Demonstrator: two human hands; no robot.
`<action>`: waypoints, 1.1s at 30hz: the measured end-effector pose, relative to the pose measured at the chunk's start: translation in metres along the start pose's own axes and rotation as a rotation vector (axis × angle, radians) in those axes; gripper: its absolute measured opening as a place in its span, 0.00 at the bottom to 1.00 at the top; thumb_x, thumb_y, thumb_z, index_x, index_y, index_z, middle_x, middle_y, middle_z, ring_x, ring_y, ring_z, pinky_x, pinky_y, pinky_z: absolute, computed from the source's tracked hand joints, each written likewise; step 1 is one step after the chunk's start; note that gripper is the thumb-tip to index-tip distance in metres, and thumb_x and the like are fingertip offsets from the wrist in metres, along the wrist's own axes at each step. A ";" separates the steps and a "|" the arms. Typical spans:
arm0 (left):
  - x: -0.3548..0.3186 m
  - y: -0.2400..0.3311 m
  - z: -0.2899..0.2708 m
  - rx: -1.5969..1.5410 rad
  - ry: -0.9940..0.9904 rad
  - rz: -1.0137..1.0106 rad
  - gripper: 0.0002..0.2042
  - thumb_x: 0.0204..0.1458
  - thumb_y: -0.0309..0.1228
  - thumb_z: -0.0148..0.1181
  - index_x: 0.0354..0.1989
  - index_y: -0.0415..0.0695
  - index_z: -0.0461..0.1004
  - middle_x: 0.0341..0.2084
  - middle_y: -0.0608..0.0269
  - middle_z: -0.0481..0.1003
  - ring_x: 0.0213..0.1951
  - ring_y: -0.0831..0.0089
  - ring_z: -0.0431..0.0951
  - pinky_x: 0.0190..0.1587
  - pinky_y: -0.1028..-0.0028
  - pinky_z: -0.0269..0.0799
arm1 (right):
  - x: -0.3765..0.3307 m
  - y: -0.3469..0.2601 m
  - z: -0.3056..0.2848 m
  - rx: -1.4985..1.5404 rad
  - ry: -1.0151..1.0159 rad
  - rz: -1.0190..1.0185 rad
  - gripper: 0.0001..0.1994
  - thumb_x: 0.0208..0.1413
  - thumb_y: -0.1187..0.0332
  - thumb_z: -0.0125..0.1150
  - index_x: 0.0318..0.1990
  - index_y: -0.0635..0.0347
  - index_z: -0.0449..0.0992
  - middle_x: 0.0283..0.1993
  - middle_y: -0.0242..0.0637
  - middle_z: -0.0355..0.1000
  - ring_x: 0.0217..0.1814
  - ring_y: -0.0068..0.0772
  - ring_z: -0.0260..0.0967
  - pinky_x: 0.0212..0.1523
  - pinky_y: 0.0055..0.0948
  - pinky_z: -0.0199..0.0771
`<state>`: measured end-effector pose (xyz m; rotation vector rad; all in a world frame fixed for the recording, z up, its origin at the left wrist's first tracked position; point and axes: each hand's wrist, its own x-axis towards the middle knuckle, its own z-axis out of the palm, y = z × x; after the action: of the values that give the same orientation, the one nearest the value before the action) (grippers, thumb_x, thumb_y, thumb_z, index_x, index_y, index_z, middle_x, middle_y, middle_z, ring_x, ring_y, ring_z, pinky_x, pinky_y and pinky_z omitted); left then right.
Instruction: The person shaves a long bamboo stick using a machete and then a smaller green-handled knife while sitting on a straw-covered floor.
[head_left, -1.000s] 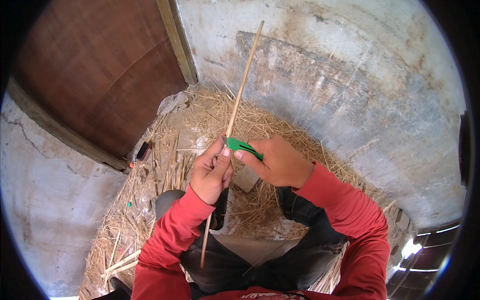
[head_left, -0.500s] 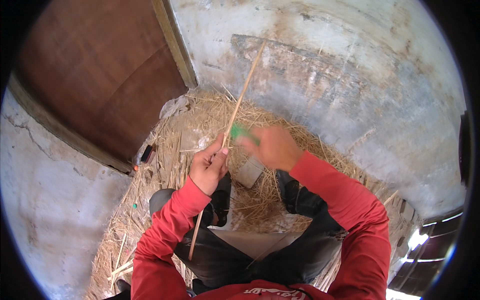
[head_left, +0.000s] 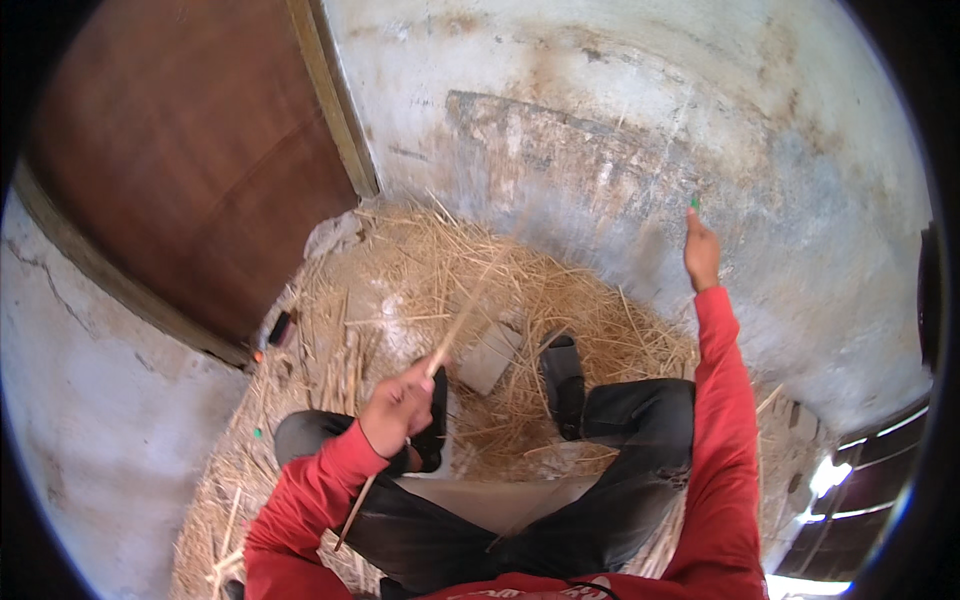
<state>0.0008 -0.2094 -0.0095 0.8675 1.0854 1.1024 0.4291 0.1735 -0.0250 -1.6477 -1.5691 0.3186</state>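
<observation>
My left hand (head_left: 398, 405) is closed around a long, thin, pale stick (head_left: 468, 312), which slants up and away from me. The stick's far end is smeared by motion, and its lower end comes out below my wrist, over my left thigh. Off to the right, my right arm is stretched forward, with my right hand (head_left: 702, 255) in front of the wall. A small green tool (head_left: 694, 203) pokes out from its closed fingers; the rest is hidden in the grip, so its kind does not show.
Straw and pale shavings (head_left: 560, 290) cover the floor around my feet. A flat block (head_left: 491, 357) lies between my shoes. A stained wall (head_left: 600, 150) rises ahead, a brown door (head_left: 180, 150) stands at left. Near it lies a small dark oblong object (head_left: 282, 328).
My right hand has swung from beside the stick far to the right and forward, carrying the green tool. My left hand has dropped slightly toward me with the stick.
</observation>
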 end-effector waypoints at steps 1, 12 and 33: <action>0.008 0.000 0.001 -0.052 -0.022 0.067 0.21 0.72 0.32 0.41 0.71 0.42 0.59 0.16 0.78 0.52 0.15 0.86 0.48 0.20 0.81 0.47 | -0.012 0.006 0.003 0.027 -0.009 -0.043 0.31 0.67 0.43 0.49 0.38 0.72 0.79 0.36 0.50 0.79 0.30 0.48 0.77 0.31 0.43 0.72; 0.046 0.020 0.032 -0.083 0.026 0.209 0.23 0.71 0.34 0.42 0.73 0.42 0.56 0.15 0.77 0.50 0.15 0.85 0.45 0.19 0.81 0.47 | -0.196 -0.219 -0.001 0.220 -0.746 -0.586 0.21 0.67 0.49 0.52 0.43 0.61 0.78 0.20 0.52 0.66 0.20 0.51 0.65 0.26 0.43 0.66; 0.027 -0.021 0.039 0.303 -0.086 0.097 0.22 0.70 0.28 0.46 0.71 0.39 0.60 0.16 0.77 0.55 0.17 0.86 0.53 0.21 0.80 0.53 | -0.082 -0.095 0.026 -0.250 -0.436 -0.126 0.38 0.63 0.36 0.46 0.30 0.70 0.79 0.33 0.63 0.76 0.40 0.64 0.75 0.46 0.51 0.72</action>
<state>0.0460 -0.1890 -0.0248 1.2073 1.1657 0.9839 0.3277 0.0974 -0.0036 -1.7347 -2.1013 0.4525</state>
